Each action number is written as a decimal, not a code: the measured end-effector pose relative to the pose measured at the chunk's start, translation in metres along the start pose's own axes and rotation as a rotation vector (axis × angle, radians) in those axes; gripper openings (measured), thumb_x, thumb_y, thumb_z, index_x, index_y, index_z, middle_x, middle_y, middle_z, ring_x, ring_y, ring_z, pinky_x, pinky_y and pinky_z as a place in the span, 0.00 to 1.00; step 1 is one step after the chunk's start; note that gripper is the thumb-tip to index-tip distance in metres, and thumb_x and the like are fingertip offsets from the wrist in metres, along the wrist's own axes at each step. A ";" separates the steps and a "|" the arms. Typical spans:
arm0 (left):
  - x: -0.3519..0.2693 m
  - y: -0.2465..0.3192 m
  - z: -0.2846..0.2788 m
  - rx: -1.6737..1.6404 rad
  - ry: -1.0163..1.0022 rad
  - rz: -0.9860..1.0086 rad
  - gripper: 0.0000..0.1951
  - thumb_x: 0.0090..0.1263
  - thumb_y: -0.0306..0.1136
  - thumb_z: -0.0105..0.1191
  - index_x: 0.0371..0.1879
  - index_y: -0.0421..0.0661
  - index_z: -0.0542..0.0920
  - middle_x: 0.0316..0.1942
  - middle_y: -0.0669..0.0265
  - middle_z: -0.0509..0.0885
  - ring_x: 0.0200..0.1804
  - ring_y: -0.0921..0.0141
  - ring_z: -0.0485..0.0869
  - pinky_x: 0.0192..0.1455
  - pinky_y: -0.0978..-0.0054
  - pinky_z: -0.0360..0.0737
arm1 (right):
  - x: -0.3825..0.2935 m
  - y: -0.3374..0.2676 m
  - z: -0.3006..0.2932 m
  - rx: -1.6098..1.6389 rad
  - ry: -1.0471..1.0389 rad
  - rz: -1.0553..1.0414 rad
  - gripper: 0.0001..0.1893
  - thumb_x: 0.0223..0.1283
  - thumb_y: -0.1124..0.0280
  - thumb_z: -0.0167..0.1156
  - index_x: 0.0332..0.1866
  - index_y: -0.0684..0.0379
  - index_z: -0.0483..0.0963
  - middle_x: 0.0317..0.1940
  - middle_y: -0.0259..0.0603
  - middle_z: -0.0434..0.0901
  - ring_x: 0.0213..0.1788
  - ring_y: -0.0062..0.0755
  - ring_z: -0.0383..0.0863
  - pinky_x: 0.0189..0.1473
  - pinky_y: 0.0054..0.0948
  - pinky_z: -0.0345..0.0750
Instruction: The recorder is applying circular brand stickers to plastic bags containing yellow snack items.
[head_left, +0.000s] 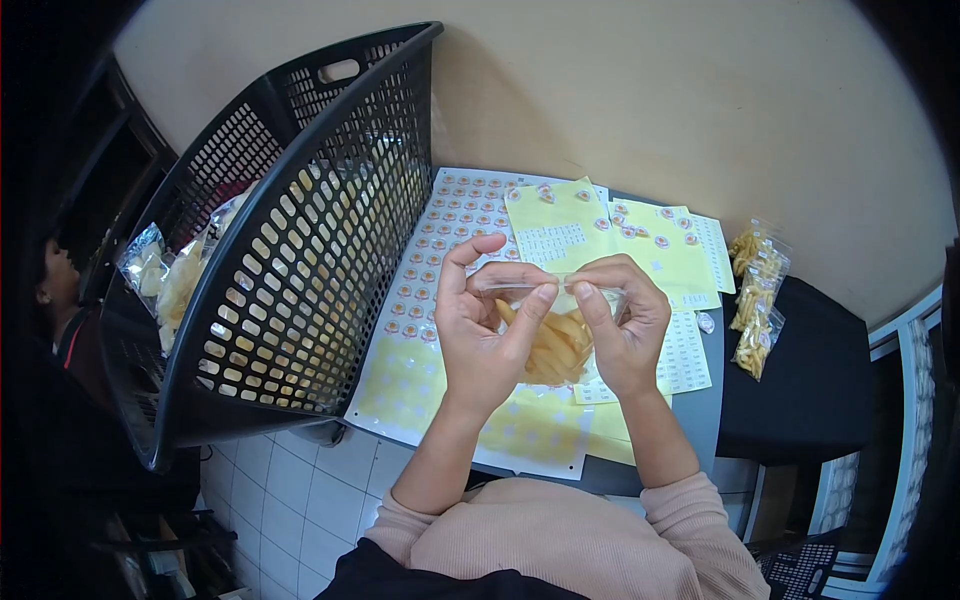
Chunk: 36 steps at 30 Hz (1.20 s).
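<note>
Between my two hands is a clear plastic bag (556, 345) of yellow stick-shaped snacks, held over the table. My left hand (484, 319) pinches the bag's top edge between thumb and forefinger. On the other side my right hand (626, 322) grips the same edge, its thumb close to the left thumb. The snacks sit low in the bag, partly hidden by my fingers. Under and behind the bag lies a large sticker sheet (412, 247) with rows of round labels. Yellow backing sheets (667, 274) with loose round stickers overlap it.
A tall black plastic basket (300, 300) holding bagged snacks (180, 277) stands at the left. Several filled bags (756, 315) lie in a row on a black-covered surface (817, 375) at the right. A person (64, 300) is at the far left. Behind the table (709, 420) rises a wall.
</note>
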<state>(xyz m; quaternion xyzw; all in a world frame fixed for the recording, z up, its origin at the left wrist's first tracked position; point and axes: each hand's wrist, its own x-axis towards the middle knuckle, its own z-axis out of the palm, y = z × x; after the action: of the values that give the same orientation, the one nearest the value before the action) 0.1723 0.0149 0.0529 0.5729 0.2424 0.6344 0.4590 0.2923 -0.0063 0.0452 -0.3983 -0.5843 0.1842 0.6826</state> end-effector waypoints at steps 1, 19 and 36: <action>0.000 0.000 0.000 -0.001 -0.001 -0.001 0.24 0.54 0.18 0.55 0.48 0.36 0.60 0.30 0.62 0.78 0.34 0.77 0.77 0.39 0.85 0.72 | 0.000 0.000 0.000 -0.001 0.001 0.001 0.02 0.48 0.77 0.57 0.27 0.64 0.75 0.25 0.40 0.77 0.30 0.25 0.75 0.36 0.23 0.71; 0.001 -0.001 -0.005 0.023 0.057 0.045 0.23 0.54 0.17 0.54 0.49 0.36 0.61 0.30 0.62 0.78 0.34 0.78 0.77 0.38 0.87 0.72 | 0.002 0.007 0.002 0.105 0.046 0.027 0.05 0.50 0.74 0.59 0.28 0.63 0.72 0.28 0.39 0.75 0.36 0.26 0.73 0.43 0.24 0.67; -0.001 0.001 -0.008 -0.079 -0.071 0.011 0.25 0.63 0.21 0.44 0.58 0.34 0.51 0.34 0.54 0.80 0.40 0.71 0.79 0.45 0.79 0.74 | 0.001 0.007 -0.002 -0.050 0.034 -0.081 0.04 0.48 0.72 0.61 0.27 0.60 0.73 0.27 0.37 0.78 0.35 0.28 0.74 0.45 0.25 0.64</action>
<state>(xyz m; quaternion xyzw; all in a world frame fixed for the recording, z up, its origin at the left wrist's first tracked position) 0.1643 0.0153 0.0512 0.5778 0.1977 0.6254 0.4858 0.2960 -0.0022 0.0410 -0.3941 -0.5926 0.1348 0.6894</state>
